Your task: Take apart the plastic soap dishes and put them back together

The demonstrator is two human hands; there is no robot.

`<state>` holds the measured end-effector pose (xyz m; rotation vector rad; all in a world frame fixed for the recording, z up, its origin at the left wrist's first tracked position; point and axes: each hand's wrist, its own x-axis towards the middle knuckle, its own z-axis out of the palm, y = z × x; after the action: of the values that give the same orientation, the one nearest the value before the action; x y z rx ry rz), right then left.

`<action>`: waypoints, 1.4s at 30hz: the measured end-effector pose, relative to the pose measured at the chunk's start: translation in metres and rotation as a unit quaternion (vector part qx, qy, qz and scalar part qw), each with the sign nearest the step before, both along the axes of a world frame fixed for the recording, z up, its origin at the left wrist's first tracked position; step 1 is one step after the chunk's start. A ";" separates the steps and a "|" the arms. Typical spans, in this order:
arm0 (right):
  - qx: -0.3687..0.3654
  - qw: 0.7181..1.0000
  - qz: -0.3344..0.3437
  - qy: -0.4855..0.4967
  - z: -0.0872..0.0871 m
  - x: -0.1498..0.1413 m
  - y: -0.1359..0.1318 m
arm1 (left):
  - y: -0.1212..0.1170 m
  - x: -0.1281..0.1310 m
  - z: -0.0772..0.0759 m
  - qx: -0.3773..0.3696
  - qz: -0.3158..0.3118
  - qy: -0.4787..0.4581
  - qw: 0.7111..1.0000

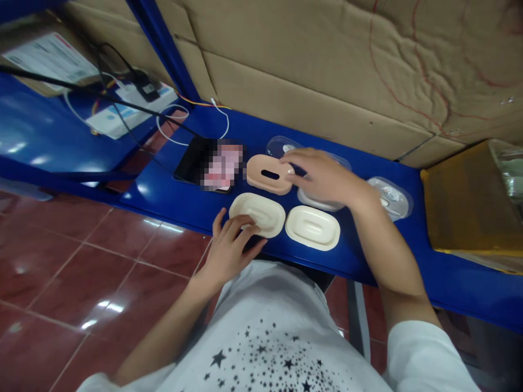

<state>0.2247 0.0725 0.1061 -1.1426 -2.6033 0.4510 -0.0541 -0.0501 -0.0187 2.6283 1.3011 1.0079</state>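
My left hand [231, 245] rests on the near edge of a cream oval lid [257, 213] on the blue shelf [368, 256], fingers bent over its rim. My right hand [322, 177] reaches across the shelf, its fingertips touching the right end of a peach oval lid with a slot [267, 174]. Under that hand lies a whitish oval piece [321, 204]. A second cream oval lid [312, 227] sits to the right of the first one. Neither hand has lifted anything.
A phone [210, 163] lies left of the lids, with white and black cables [171, 128] behind it. Clear plastic covers [390, 197] sit at the right and back [280, 146]. A yellow-brown bag [466, 204] stands far right. Cardboard lines the back; red tiled floor lies below.
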 end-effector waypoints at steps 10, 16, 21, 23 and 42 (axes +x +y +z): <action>-0.107 0.916 -0.359 -0.146 -0.049 0.209 -0.062 | 0.010 0.020 -0.002 0.023 -0.006 -0.036 0.999; -0.141 0.927 -0.347 -0.005 -0.018 0.190 -0.091 | -0.017 0.066 0.021 -0.127 -0.093 -0.222 0.962; -0.145 0.977 -0.100 0.121 0.009 0.121 -0.119 | -0.028 0.129 0.036 -0.442 -0.253 -0.424 0.749; -0.122 0.984 -0.030 0.126 0.010 0.096 -0.126 | -0.025 0.144 0.040 -0.482 -0.259 -0.442 0.710; 0.038 0.954 -0.294 0.041 -0.055 0.165 -0.064 | -0.013 0.121 0.010 -0.545 -0.158 -0.472 0.675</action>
<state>0.3899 0.0082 0.0515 -1.7340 -2.0436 0.2539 0.0667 -0.0627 -0.0088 1.0463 0.6995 0.8547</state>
